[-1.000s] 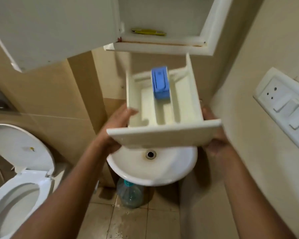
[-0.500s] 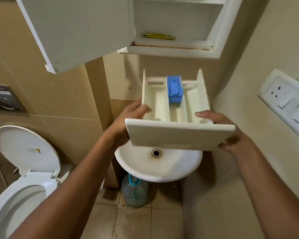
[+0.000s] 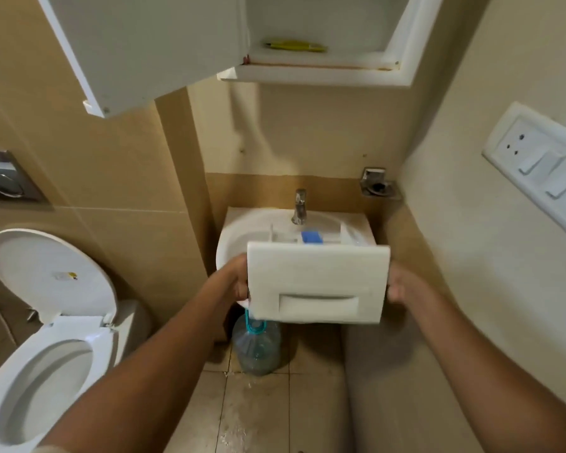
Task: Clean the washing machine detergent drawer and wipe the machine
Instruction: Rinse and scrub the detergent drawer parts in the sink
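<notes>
Bathroom, beige tiled walls, seen from head height looking down. White wall basin [image 3: 239, 237] at centre, steel tap [image 3: 299, 206] at its back edge.

Detergent drawer [image 3: 317, 282]: white plastic, held in the air over the front of the basin, below the tap. Front panel faces the camera and stands nearly upright, handle recess in its lower half. Drawer body points away towards the tap, and only its top edge shows above the panel. Blue insert [image 3: 311, 237] sits in the middle compartment, partly hidden by the panel.

Left hand [image 3: 232, 282]: fingers curled round the left edge of the panel, clamped on it. Right hand [image 3: 402, 286]: closed on the right edge, fingertips hidden behind the panel. Both forearms reach in from the bottom of the frame.

Surroundings:
- Clear water bottle [image 3: 257, 348] with a teal handle stands on the floor [image 3: 258, 413] under the basin; tiles near it look wet and speckled
- Toilet [image 3: 43, 371] at lower left, lid [image 3: 46, 273] raised against the wall
- Metal flush plate [image 3: 4, 178] on the left wall
- White wall cabinet [image 3: 324, 70] above the basin, door [image 3: 144, 50] swung open to the left; a thin yellow object [image 3: 294, 46] lies on its shelf, kind not clear
- Small metal holder [image 3: 378, 184] on the wall to the right of the tap
- White socket and switch plate [image 3: 539, 168] on the right wall
</notes>
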The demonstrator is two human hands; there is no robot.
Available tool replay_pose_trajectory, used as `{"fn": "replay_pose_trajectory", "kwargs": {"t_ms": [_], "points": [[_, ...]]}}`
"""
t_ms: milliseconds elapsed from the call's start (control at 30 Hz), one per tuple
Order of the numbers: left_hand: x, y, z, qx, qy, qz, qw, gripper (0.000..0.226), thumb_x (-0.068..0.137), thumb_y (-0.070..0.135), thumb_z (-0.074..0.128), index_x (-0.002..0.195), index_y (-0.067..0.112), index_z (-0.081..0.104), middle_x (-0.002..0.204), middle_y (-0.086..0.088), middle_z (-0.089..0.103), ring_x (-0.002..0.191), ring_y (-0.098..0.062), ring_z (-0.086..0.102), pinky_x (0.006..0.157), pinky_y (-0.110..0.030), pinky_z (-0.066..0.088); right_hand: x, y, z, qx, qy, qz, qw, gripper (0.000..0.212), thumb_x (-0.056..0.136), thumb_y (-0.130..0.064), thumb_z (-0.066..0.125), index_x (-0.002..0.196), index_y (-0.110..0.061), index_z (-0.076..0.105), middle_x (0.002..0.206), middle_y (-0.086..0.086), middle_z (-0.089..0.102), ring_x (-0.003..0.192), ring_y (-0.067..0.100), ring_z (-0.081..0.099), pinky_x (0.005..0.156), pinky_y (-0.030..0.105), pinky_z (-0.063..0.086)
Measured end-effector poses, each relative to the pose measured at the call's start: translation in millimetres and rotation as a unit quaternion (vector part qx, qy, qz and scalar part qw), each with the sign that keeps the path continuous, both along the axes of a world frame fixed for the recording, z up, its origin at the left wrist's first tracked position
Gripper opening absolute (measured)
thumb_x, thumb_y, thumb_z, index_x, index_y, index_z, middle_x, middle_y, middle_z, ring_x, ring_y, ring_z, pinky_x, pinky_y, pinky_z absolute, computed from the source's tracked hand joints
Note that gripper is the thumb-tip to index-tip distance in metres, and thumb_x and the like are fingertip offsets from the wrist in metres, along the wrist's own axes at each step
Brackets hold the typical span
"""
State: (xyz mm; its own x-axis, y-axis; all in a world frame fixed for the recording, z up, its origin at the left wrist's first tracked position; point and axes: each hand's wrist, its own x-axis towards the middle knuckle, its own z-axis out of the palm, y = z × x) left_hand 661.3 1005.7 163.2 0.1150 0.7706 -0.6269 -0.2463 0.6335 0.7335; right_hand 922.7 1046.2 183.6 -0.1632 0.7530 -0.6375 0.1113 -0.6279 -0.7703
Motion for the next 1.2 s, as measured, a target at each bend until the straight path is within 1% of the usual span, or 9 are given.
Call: {"fn": "replay_pose_trajectory", "kwargs": {"t_ms": [133,233,300,433,533,733,933,1067,1200], "points": [[17.6,12.1,90.7,0.322,0.094,0.080,0.939,0.015,0.092,0.020,0.063,0.102,0.012,0.071,0.078,0.003,0.074,0.073,-0.015,0.067,0.065,-0.023,0.053,-0.5,4.6,100.0,0.312,0.024,-0.013,0.950,0.013,0.096,-0.011,0.058,0.091,-0.020,0.066,0.076,-0.002,0.073,0.063,0.007,0.069,0.054,0.017,0.053],[18.6,12.2,116.6,0.484,0.058,0.072,0.870,0.034,0.098,0.001,0.052,0.130,0.011,0.060,0.106,0.002,0.076,0.095,-0.013,0.072,0.076,-0.021,0.055,-1.6,2.9,116.1,0.456,0.101,-0.041,0.883,0.032,0.092,-0.001,0.059,0.098,-0.029,0.072,0.095,-0.006,0.076,0.081,0.009,0.071,0.073,0.025,0.058],[15.3,15.8,82.6,0.424,0.091,0.066,0.899,0.027,0.096,0.006,0.058,0.120,0.014,0.068,0.109,-0.004,0.076,0.098,-0.022,0.073,0.074,-0.021,0.056,-1.6,13.9,59.5,0.392,0.045,-0.068,0.916,0.021,0.087,-0.004,0.063,0.096,-0.021,0.071,0.080,-0.009,0.076,0.069,0.006,0.069,0.068,0.029,0.054],[6.6,-13.4,-26.2,-0.004,0.057,0.059,0.997,0.018,0.098,0.015,0.057,0.095,0.000,0.066,0.057,-0.003,0.072,0.051,-0.011,0.069,0.052,-0.024,0.057,3.0,-7.8,-54.0,-0.052,-0.062,0.033,0.996,0.023,0.095,-0.020,0.061,0.077,-0.006,0.064,0.054,0.006,0.068,0.044,0.018,0.064,0.054,0.032,0.052],[4.5,-21.3,-44.9,-0.065,0.038,0.013,0.997,0.030,0.091,0.017,0.069,0.109,-0.007,0.067,0.080,-0.016,0.076,0.070,-0.029,0.073,0.072,-0.042,0.062,8.8,-11.5,-63.1,-0.045,-0.058,0.061,0.995,0.023,0.096,-0.024,0.058,0.081,-0.009,0.067,0.058,0.006,0.070,0.048,0.017,0.065,0.052,0.027,0.051],[8.9,16.8,49.4,0.185,0.112,0.044,0.975,0.010,0.096,0.014,0.059,0.091,0.010,0.067,0.060,0.001,0.070,0.062,-0.022,0.063,0.050,-0.020,0.051,1.7,18.1,50.9,0.227,-0.056,0.066,0.970,0.028,0.096,-0.003,0.053,0.121,-0.012,0.062,0.097,0.009,0.072,0.078,0.021,0.067,0.055,0.016,0.051],[12.1,17.9,118.9,0.458,0.061,0.067,0.884,0.046,0.096,-0.002,0.057,0.141,0.008,0.054,0.125,-0.013,0.071,0.103,-0.018,0.072,0.083,-0.029,0.059,0.0,10.3,97.8,0.532,-0.028,-0.051,0.844,0.059,0.086,0.016,0.054,0.125,-0.029,0.056,0.094,-0.023,0.073,0.083,-0.007,0.067,0.072,0.013,0.052],[-1.3,7.9,8.3,0.056,0.088,0.040,0.994,0.029,0.102,0.004,0.048,0.082,0.002,0.070,0.080,-0.017,0.065,0.053,-0.016,0.070,0.051,-0.027,0.057,-5.4,-6.7,-23.8,0.089,-0.077,0.026,0.993,0.018,0.098,-0.009,0.054,0.111,-0.003,0.066,0.062,-0.001,0.070,0.054,0.010,0.065,0.050,0.020,0.050],[0.1,-26.0,-29.6,-0.064,0.064,0.034,0.995,0.008,0.093,0.006,0.064,0.089,-0.002,0.063,0.065,-0.017,0.072,0.056,-0.027,0.071,0.051,-0.036,0.059,4.0,-16.5,-64.3,-0.016,-0.077,0.078,0.994,0.020,0.096,-0.027,0.058,0.088,-0.014,0.071,0.063,0.004,0.072,0.054,0.017,0.064,0.054,0.025,0.048]]}}
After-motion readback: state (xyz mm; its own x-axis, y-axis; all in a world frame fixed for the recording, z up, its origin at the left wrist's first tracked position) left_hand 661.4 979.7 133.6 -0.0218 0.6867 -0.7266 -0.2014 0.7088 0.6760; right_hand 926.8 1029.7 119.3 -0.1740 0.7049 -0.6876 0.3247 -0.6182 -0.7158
